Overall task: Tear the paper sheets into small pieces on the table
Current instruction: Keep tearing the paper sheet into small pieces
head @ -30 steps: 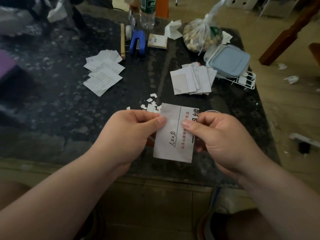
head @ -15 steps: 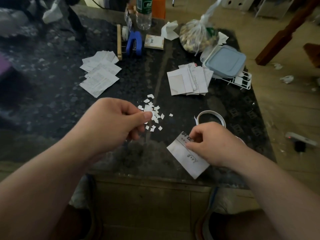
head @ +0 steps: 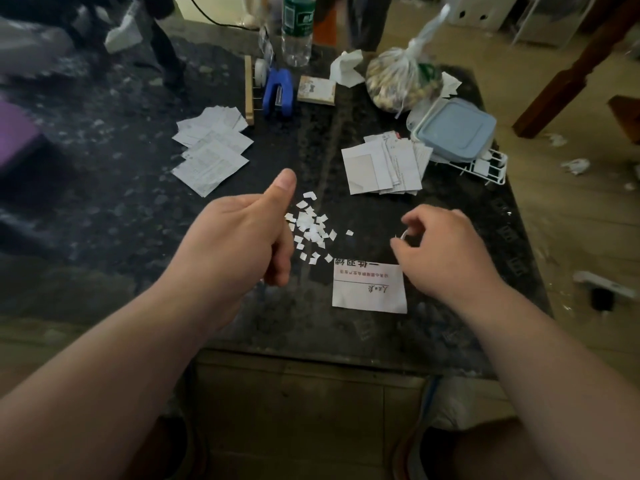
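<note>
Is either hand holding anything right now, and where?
The printed sheet lies free on the table. Left hand holds nothing. Right hand curls over a white ring; a grip cannot be told.

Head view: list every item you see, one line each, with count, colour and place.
table: one, dark speckled, under everything
printed sheet: one, white, flat near the front edge
small pieces: one heap, white, centre
left stack of sheets: one, white, left of centre
right stack of sheets: one, white, right of centre
stapler: one, blue, far centre
bottle: one, clear, green label, far edge
tied bag: one, clear, far right
wire rack: one, white, right edge
lidded box: one, pale blue, by the wire rack
left hand: thumb raised, fingers curled, beside the small pieces
right hand: fingers loosely curled, beside the printed sheet
</note>
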The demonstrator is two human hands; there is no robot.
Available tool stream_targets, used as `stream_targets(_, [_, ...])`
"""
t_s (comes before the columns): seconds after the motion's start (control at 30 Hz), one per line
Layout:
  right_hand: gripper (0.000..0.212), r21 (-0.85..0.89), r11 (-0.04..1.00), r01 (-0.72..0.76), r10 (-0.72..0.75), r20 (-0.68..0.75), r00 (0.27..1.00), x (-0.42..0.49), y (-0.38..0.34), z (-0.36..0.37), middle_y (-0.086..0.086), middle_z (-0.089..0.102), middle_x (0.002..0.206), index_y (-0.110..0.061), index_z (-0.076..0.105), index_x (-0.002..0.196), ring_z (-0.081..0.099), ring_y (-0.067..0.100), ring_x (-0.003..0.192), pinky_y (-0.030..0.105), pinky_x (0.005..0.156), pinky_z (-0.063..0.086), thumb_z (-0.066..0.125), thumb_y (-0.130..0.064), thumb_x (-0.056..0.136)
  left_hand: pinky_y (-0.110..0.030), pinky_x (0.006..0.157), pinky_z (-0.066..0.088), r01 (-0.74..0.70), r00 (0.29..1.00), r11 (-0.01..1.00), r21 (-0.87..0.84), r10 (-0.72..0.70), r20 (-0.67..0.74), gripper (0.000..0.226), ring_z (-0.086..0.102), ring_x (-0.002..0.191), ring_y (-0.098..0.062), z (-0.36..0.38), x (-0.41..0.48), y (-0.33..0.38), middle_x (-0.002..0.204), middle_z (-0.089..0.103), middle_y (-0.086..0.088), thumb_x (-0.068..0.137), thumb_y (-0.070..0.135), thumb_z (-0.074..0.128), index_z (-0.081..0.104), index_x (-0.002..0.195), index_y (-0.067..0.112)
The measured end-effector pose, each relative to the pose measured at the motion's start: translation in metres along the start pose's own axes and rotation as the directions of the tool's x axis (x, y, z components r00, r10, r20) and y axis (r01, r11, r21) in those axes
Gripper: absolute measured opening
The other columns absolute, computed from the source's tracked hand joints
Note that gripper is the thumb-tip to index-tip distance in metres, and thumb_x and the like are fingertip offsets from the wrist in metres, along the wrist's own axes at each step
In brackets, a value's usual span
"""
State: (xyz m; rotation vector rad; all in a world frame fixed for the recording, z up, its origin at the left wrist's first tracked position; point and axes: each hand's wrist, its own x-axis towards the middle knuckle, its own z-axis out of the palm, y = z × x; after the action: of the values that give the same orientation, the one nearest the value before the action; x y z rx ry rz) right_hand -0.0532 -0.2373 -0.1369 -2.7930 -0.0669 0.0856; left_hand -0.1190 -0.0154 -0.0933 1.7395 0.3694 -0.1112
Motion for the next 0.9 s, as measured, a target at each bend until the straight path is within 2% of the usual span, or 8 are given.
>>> stream_targets(0.17, [0.018, -0.148, 0.982, -0.12, 0.141, 0.138, 0.98, 0.003, 0.007, 0.005, -0.003, 0.067, 0.084, -0.022, 0.069, 0.076, 0.062, 0.024, 0.095, 0.04, 0.081, 0.057, 0.069, -0.034, 0.09, -0.029, 0.051, 0.045, 0.006, 1.0, 1.0, -0.028, -0.005, 0.026, 0.033, 0.057, 0.05, -0.017, 0.005, 0.002, -0.007, 0.065, 0.071, -0.003, 0.101, 0.028, 0.063, 0.065, 0.073, 0.01])
stream_targets(0.27, [0.024, -0.158, 0.979, -0.127, 0.148, 0.134, 0.98, 0.005, 0.006, 0.002, -0.002, 0.067, 0.078, -0.023, 0.071, 0.071, 0.063, 0.022, 0.087, 0.04, 0.08, 0.058, 0.065, -0.027, 0.093, -0.025, 0.052, 0.048, -0.008, 1.0, 1.0, 0.002, 0.008, 0.022, 0.018, 0.06, 0.053, -0.013, 0.008, 0.0, -0.009, 0.071, 0.075, -0.001, 0.096, 0.022, 0.07, 0.073, 0.08, 0.013])
stream_targets(0.33, [0.022, -0.126, 0.986, -0.11, 0.128, 0.142, 0.982, 0.005, 0.003, -0.001, -0.003, 0.067, 0.078, -0.023, 0.071, 0.073, 0.063, 0.02, 0.084, 0.042, 0.083, 0.057, 0.064, -0.026, 0.094, -0.022, 0.051, 0.048, -0.02, 1.0, 1.0, 0.023, 0.02, -0.007, 0.031, 0.059, 0.051, -0.011, 0.009, -0.002, -0.008, 0.065, 0.073, -0.003, 0.092, 0.032, 0.074, 0.069, 0.068, 0.012])
stream_targets(0.47, [0.014, 0.154, 0.984, -0.087, 0.067, 0.131, 0.989, -0.007, -0.013, -0.018, -0.007, 0.069, 0.073, -0.023, 0.07, 0.073, 0.064, 0.01, 0.07, 0.029, 0.064, 0.054, 0.072, -0.026, 0.087, -0.031, 0.059, 0.053, -0.005, 1.0, 1.0, -0.004, 0.005, -0.03, 0.044, 0.059, 0.052, -0.014, 0.013, -0.004, -0.007, 0.065, 0.072, -0.01, 0.09, 0.043, 0.072, 0.062, 0.056, 0.017])
stream_targets(0.57, [0.009, 0.452, 0.892, -0.018, -0.097, 0.232, 0.968, -0.022, -0.027, -0.035, -0.005, 0.076, 0.075, -0.019, 0.071, 0.08, 0.07, 0.008, 0.071, 0.025, 0.063, 0.056, 0.071, -0.023, 0.088, -0.033, 0.062, 0.053, -0.047, 0.998, 0.998, -0.037, 0.048, 0.034, 0.015, 0.066, 0.06, -0.012, 0.017, -0.005, -0.008, 0.075, 0.075, 0.0, 0.089, 0.035, 0.075, 0.073, 0.085, 0.02])
stream_targets(0.67, [0.009, 0.682, 0.731, 0.012, -0.299, 0.305, 0.904, -0.035, -0.033, -0.045, 0.002, 0.077, 0.073, -0.01, 0.066, 0.089, 0.071, 0.014, 0.067, 0.022, 0.063, 0.054, 0.064, -0.014, 0.096, -0.033, 0.067, 0.059, -0.119, 0.985, 0.991, -0.065, 0.126, 0.119, 0.028, 0.074, 0.075, -0.015, 0.019, -0.009, -0.007, 0.092, 0.077, 0.004, 0.082, 0.035, 0.078, 0.074, 0.109, 0.028])
stream_targets(0.77, [0.012, 0.791, 0.611, 0.027, -0.362, 0.249, 0.898, -0.042, -0.033, -0.048, 0.007, 0.075, 0.072, -0.006, 0.064, 0.091, 0.072, 0.02, 0.067, 0.025, 0.063, 0.055, 0.065, -0.017, 0.094, -0.031, 0.069, 0.059, -0.209, 0.966, 0.975, -0.079, 0.219, 0.14, 0.034, 0.075, 0.083, -0.018, 0.018, -0.011, -0.005, 0.096, 0.078, 0.004, 0.076, 0.037, 0.077, 0.076, 0.109, 0.03])
stream_targets(0.9, [0.01, 0.842, 0.538, 0.027, -0.377, 0.212, 0.902, -0.047, -0.03, -0.043, 0.008, 0.074, 0.071, -0.006, 0.062, 0.093, 0.072, 0.026, 0.068, 0.026, 0.064, 0.054, 0.063, -0.015, 0.098, -0.028, 0.065, 0.057, -0.225, 0.961, 0.958, -0.175, 0.248, 0.12, 0.02, 0.075, 0.079, -0.017, 0.021, -0.01, -0.005, 0.093, 0.079, -0.001, 0.077, 0.027, 0.08, 0.081, 0.096, 0.027])
